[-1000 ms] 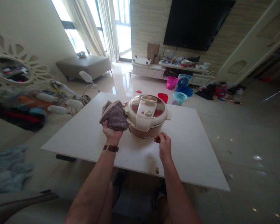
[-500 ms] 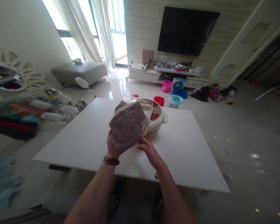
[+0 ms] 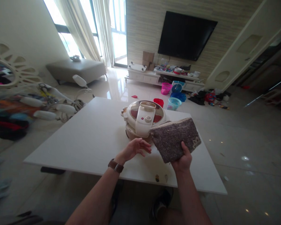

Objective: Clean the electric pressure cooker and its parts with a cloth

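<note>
A folded grey-brown cloth (image 3: 175,139) with a pale patterned edge is in my right hand (image 3: 183,161), thumb on top and the other fingers beneath. It is held above the right side of the white table (image 3: 84,140). My left hand (image 3: 135,149), with a brown watch on its wrist, hovers free of the cloth with its fingers apart. Just beyond that hand stands a cream electric pressure cooker (image 3: 144,120) with a shiny lid, its front right partly hidden by the cloth.
Two small objects, one dark (image 3: 157,178) and one pale (image 3: 166,178), lie by the table's near edge. Past the far edge, a red basket (image 3: 158,102), a light blue basket (image 3: 174,103) and a pink basket (image 3: 166,88) stand on the floor. A lamp (image 3: 79,80) is at the left.
The cloth has passed from my left hand to my right and moved right. My left hand has let go, and the cooker's front now shows.
</note>
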A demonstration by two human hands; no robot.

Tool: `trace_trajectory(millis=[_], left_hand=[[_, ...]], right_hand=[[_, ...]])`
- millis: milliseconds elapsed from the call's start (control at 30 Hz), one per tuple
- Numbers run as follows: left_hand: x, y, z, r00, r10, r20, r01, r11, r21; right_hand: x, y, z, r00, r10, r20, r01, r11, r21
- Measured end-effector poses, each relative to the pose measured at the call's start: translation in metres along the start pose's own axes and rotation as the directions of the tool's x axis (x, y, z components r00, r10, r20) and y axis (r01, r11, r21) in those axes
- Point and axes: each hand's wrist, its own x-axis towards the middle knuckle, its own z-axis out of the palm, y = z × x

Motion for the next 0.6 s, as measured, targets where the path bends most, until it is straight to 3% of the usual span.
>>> trace_trajectory(millis=[100,200,300,367,467,533,600], left_hand=[[0.007,-0.002,-0.004,0.983,-0.006,-0.182,0.034,0.988,0.153],[0.014,-0.003,-0.006,0.962,-0.009,-0.271,0.062,0.980,0.187],[0.019,-0.001,-0.010,0.932,0.023,-0.361,0.048,0.981,0.186],[0.019,0.001,-0.014,0.918,0.050,-0.394,0.034,0.978,0.203],[0.017,0.006,-0.021,0.894,0.061,-0.443,0.032,0.979,0.200],[0.014,0.010,-0.025,0.846,0.080,-0.527,0.015,0.985,0.174],[0.010,0.016,-0.029,0.789,0.105,-0.605,-0.018,0.989,0.148]], right_hand=[[0.005,-0.015,0.001,0.972,-0.214,-0.091,0.205,0.974,-0.099],[0.010,-0.016,0.020,0.871,-0.478,-0.117,0.425,0.850,-0.310],[0.016,-0.007,0.057,0.804,-0.586,0.101,0.523,0.615,-0.590],[0.021,0.002,0.088,0.785,-0.487,0.382,0.597,0.433,-0.675],[0.026,0.016,0.131,0.630,-0.251,0.735,0.771,0.097,-0.629],[0.030,0.020,0.149,0.572,-0.133,0.810,0.806,-0.094,-0.584],[0.036,0.018,0.152,0.569,-0.094,0.817,0.802,-0.154,-0.577]])
